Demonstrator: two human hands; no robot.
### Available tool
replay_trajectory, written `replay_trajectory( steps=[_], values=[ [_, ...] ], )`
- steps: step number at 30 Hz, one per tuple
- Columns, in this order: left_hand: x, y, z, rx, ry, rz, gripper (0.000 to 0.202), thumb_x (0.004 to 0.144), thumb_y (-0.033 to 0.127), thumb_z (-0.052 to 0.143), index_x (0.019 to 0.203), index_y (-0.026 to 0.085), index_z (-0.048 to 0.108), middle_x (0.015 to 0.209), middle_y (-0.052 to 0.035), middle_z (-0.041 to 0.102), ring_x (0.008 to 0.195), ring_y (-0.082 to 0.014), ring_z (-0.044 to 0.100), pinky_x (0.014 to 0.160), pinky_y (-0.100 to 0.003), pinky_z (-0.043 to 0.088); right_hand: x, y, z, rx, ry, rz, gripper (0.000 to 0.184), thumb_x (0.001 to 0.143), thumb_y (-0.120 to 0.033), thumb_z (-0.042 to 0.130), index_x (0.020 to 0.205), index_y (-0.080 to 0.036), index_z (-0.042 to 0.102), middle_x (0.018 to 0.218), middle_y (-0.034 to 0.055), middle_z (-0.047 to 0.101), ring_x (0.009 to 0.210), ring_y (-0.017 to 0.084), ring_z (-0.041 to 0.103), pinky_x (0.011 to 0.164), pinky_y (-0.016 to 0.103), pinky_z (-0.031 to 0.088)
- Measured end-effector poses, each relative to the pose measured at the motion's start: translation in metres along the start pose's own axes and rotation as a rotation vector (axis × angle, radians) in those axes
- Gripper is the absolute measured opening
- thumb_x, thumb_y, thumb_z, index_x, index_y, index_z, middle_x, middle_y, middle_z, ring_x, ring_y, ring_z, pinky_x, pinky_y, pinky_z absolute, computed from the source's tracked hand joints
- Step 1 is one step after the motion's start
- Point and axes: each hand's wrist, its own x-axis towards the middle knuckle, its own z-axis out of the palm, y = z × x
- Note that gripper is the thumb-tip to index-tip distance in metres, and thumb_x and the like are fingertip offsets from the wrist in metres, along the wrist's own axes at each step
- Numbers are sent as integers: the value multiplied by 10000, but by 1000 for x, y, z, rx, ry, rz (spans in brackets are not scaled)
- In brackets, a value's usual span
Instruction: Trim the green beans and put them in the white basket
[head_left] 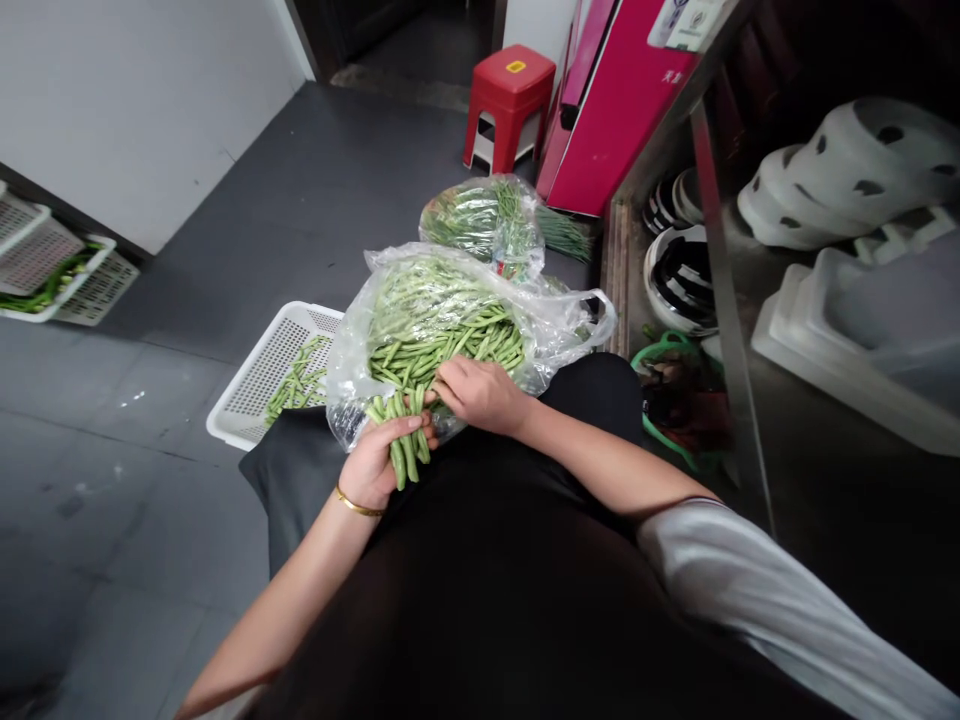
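Observation:
My left hand (376,462) is closed round a small bunch of green beans (403,440), their ends sticking out above and below the thumb. Close beside it, my right hand (480,393) has its fingers pinched together at the bunch's upper right; what sits between the fingertips is too small to make out. Both hands are at the near side of an opened clear plastic bag (351,340) filled with more green beans (480,335). Left of the bag, a white perforated basket (247,390) holds some loose beans (296,380).
Behind the bag lies another clear bag of long green vegetables (480,220). Farther back stands a red stool (511,85) near a pink cabinet (622,110). White baskets (97,285) stand at far left. Shelving with bowls (679,280) and a green basket (667,345) is on the right.

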Motion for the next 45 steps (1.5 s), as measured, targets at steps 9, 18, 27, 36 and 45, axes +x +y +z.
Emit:
replay_trajectory(
  steps=[9, 18, 27, 36, 45],
  values=[
    [6, -6, 15, 79, 32, 118, 227, 601, 211, 746, 768, 111, 630, 617, -7, 636, 488, -108, 571, 463, -214, 479, -62, -29, -7, 770, -51, 193, 148, 878, -274, 475, 774, -169, 491, 652, 2, 609, 552, 93, 567, 551, 204, 413],
    [-8, -5, 18, 305, -55, 262, 266, 572, 134, 749, 797, 126, 607, 616, 15, 576, 496, -86, 527, 461, -198, 428, -39, 16, -34, 621, -313, 208, 335, 711, -353, 667, 963, -144, 599, 770, 11, 604, 604, 92, 520, 564, 212, 376],
    [-10, -8, 16, 268, -210, 88, 213, 628, 209, 729, 804, 120, 647, 589, -8, 587, 476, -102, 521, 446, -220, 410, -22, 7, -29, 1434, -118, 345, 305, 721, -415, 654, 771, -127, 567, 533, -46, 538, 378, 60, 466, 369, 186, 390],
    [5, -12, 16, 108, 51, 101, 165, 561, 153, 705, 689, 115, 608, 532, 8, 603, 428, -94, 529, 420, -197, 417, -31, -14, -26, 703, 16, -43, 223, 861, -340, 514, 862, -149, 629, 761, 68, 639, 733, 145, 603, 664, 260, 490],
    [2, -1, 13, 343, 111, 420, 227, 625, 232, 731, 793, 154, 600, 823, -43, 686, 783, -182, 647, 712, -284, 515, -31, -16, 6, 1007, -514, 328, 361, 846, -464, 507, 690, -143, 555, 478, -51, 494, 373, 78, 489, 400, 192, 390]
  ],
)
